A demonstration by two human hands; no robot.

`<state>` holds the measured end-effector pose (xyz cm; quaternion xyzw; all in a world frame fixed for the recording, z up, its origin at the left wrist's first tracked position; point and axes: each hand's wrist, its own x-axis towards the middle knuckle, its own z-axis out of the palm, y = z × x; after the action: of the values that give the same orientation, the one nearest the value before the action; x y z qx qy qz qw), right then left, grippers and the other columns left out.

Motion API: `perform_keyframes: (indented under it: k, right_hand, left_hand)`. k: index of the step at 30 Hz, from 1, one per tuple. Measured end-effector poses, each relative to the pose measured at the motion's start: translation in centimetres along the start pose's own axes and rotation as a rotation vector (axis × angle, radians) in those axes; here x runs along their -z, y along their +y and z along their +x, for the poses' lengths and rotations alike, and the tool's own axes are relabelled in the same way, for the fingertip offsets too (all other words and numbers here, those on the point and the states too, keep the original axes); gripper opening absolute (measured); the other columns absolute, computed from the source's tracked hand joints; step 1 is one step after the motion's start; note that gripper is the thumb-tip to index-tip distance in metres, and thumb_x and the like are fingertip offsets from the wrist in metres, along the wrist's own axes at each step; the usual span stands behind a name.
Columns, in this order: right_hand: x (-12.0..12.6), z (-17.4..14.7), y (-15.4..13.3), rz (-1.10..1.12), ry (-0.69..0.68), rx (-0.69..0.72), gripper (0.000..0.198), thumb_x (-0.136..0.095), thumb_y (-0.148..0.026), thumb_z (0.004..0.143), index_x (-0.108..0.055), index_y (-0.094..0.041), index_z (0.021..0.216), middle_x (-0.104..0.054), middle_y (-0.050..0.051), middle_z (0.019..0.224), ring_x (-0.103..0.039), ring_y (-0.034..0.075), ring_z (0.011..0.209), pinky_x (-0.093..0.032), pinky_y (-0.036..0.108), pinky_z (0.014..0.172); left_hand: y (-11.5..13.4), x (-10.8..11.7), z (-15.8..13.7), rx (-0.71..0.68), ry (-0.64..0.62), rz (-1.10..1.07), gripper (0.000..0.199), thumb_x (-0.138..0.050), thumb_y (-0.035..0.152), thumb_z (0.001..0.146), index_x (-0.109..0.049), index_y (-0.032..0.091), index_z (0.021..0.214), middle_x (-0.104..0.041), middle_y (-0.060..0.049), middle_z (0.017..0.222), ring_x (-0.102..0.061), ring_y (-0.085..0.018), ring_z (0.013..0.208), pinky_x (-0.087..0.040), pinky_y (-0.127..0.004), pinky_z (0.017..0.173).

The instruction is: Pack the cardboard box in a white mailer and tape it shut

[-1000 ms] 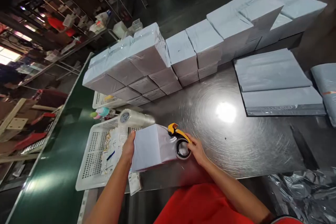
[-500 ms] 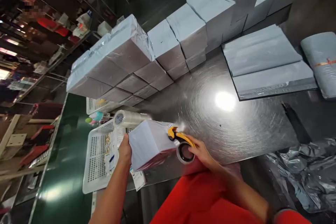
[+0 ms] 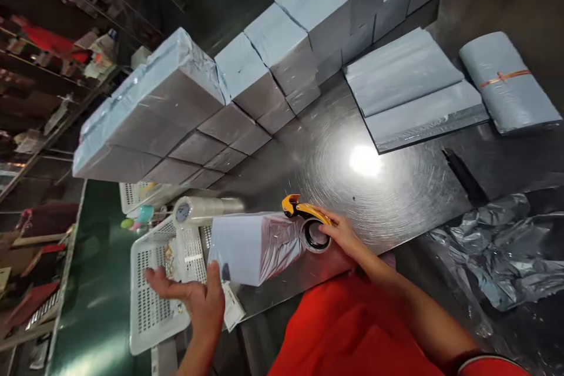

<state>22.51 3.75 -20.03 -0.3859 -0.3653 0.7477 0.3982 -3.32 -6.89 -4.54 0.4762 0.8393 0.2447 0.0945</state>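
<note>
A grey-wrapped parcel (image 3: 255, 244) lies on the steel table (image 3: 396, 200) near its front edge. My right hand (image 3: 343, 235) grips a yellow tape dispenser (image 3: 308, 223) pressed against the parcel's right end. My left hand (image 3: 194, 294) is spread open with its palm up, just left of and below the parcel; only the thumb reaches the parcel's near corner. It holds nothing.
A white plastic basket (image 3: 154, 288) with small items sits at the left, a clear tape roll (image 3: 198, 210) above it. Stacked grey parcels (image 3: 176, 111) line the back. Flat mailer bags (image 3: 409, 88) and a rolled bundle (image 3: 506, 82) lie right. Crumpled plastic (image 3: 497, 247) lies at lower right.
My left hand has let go of the parcel's left end and dropped back, opening palm up. The parcel now lies flat on the table. My right hand stays on the tape dispenser.
</note>
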Motion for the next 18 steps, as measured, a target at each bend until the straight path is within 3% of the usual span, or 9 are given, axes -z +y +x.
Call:
perform_keyframes:
  k: [1,3,5,8,12,15,18]
  right_hand:
    - [0.3,0.1,-0.2,0.01,-0.025,0.01,0.056,-0.069,-0.027,0.066,-0.071,-0.025,0.121,-0.067,0.004,0.132,-0.057,0.03,0.129,-0.033,0.051,0.118]
    - [0.5,0.1,-0.3,0.033,-0.048,0.029,0.054,-0.071,-0.027,0.066,-0.071,-0.026,0.121,-0.067,0.003,0.132,-0.056,0.029,0.13,-0.032,0.049,0.119]
    - [0.5,0.2,-0.3,0.053,-0.052,0.041,0.054,-0.072,-0.027,0.067,-0.071,-0.026,0.121,-0.067,0.003,0.133,-0.055,0.029,0.131,-0.031,0.048,0.119]
    - [0.4,0.5,-0.7,0.049,-0.046,0.014,0.053,-0.07,-0.027,0.068,-0.071,-0.025,0.12,-0.068,0.003,0.132,-0.054,0.029,0.132,-0.029,0.05,0.12]
    - [0.9,0.4,-1.7,-0.023,-0.096,-0.013,0.054,-0.064,-0.024,0.068,-0.071,-0.023,0.121,-0.068,0.003,0.131,-0.054,0.03,0.132,-0.028,0.05,0.12]
    - [1.3,-0.1,-2.2,-0.047,-0.144,-0.036,0.055,-0.063,-0.022,0.068,-0.071,-0.024,0.123,-0.066,0.002,0.134,-0.054,0.03,0.132,-0.03,0.049,0.12]
    - [1.1,0.7,-2.3,-0.053,-0.132,-0.046,0.058,-0.061,-0.02,0.067,-0.07,-0.024,0.124,-0.065,0.002,0.135,-0.056,0.03,0.129,-0.033,0.047,0.118]
  left_hand:
    - [1.2,0.9,0.9,-0.322,0.007,0.143,0.07,-0.055,0.053,0.09,-0.028,0.03,0.15,-0.031,-0.015,0.159,-0.015,-0.036,0.154,-0.014,-0.06,0.124]
    - [4.0,1.8,3.4,-0.914,-0.306,0.355,0.086,-0.074,0.059,0.074,-0.039,0.032,0.148,-0.023,-0.015,0.164,-0.004,-0.047,0.153,-0.001,-0.072,0.119]
    - [6.7,1.2,6.0,-1.191,-0.689,0.479,0.091,-0.075,0.065,0.069,-0.041,0.036,0.149,-0.028,-0.013,0.165,-0.009,-0.05,0.151,0.005,-0.078,0.113]
    - [8.8,-0.8,8.4,-1.233,-1.077,0.529,0.1,-0.069,0.075,0.067,-0.038,0.033,0.152,-0.026,-0.017,0.164,-0.013,-0.051,0.151,0.01,-0.08,0.109]
    - [7.7,-1.5,8.3,-1.199,-1.37,0.451,0.069,-0.062,0.061,0.084,-0.05,0.031,0.145,-0.047,-0.017,0.153,-0.031,-0.042,0.148,0.009,-0.074,0.115]
    - [5.7,-1.1,7.4,-1.224,-1.381,0.326,0.061,-0.064,0.049,0.083,-0.056,0.029,0.14,-0.062,-0.017,0.139,-0.048,-0.04,0.138,-0.006,-0.069,0.12]
    - [4.6,-1.4,6.8,-1.291,-1.182,0.342,0.049,-0.062,0.042,0.08,-0.065,0.024,0.126,-0.07,-0.016,0.126,-0.06,-0.039,0.121,-0.015,-0.065,0.121]
